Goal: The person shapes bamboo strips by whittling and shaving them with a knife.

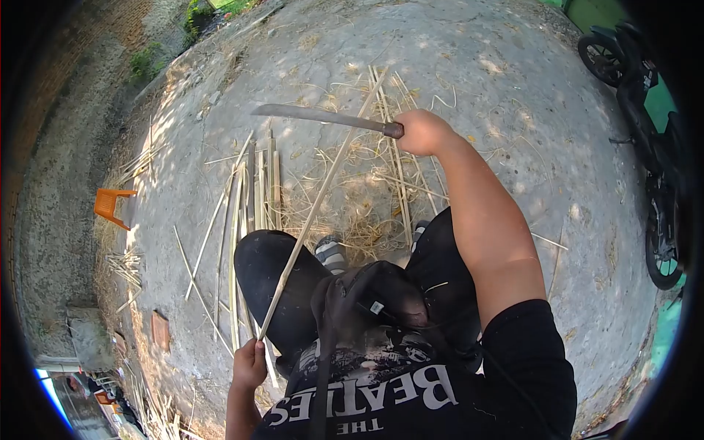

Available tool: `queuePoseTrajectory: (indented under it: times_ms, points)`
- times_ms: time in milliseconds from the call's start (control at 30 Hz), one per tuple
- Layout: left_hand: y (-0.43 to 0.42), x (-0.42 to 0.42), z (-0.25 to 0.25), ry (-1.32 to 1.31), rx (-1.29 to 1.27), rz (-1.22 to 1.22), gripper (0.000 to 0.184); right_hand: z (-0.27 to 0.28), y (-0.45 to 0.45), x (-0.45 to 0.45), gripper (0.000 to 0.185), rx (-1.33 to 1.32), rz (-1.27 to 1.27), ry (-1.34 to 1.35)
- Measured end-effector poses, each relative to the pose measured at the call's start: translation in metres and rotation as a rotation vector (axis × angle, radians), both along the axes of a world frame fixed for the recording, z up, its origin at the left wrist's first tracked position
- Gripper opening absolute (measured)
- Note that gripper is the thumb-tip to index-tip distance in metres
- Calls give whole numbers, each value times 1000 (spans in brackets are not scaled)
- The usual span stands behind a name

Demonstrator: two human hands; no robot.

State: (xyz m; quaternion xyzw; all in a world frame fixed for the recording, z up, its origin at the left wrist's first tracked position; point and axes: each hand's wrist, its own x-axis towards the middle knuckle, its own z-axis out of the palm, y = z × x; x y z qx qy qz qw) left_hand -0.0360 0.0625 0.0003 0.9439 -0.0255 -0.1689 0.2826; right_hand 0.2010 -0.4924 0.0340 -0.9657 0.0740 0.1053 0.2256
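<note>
My right hand (424, 133) is closed round the dark handle of a machete (315, 114), held out in front of me with its blade pointing left. A long, pale bamboo strip (317, 205) slants up across my left thigh, and the blade crosses its upper part. Whether blade and strip touch I cannot tell. Down by my left hip, my left hand (250, 364) pinches the strip's near end. More bamboo strips (238, 242) lie on the ground left of my knee, and others (400, 183) lie ahead of my feet.
Curled shavings (363, 220) litter the concrete ground (352, 37) between my feet. At left are an orange plastic chair (112, 207), a brick (160, 330) and a heap of sticks (125, 268). A dark motorcycle (645, 147) stands along the right side.
</note>
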Motion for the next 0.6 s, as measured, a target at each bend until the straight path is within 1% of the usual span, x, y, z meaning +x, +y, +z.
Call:
queuePoseTrajectory:
  times_ms: [100,200,300,367,400,500,600]
  points:
    - [3,2,-4,3,-10,-3,45,2,10,3,23,-93,208,71]
    - [6,-3,-8,-12,-9,8,44,8,-6,2,23,-132,177,-8]
    - [4,-2,-15,-25,-10,6,44,-9,-33,9,24,33,-333,-80]
    - [-1,6,-19,-20,-27,-24,44,-22,-32,9,26,-12,-387,-72]
    - [-6,9,-16,-6,-44,-27,44,-18,-33,6,27,-38,-418,-73]
    - [-15,15,-2,37,-70,-38,44,-9,-30,1,27,-45,-394,-56]
    - [-14,14,-5,41,-89,-35,44,6,-25,-6,24,22,-151,14]
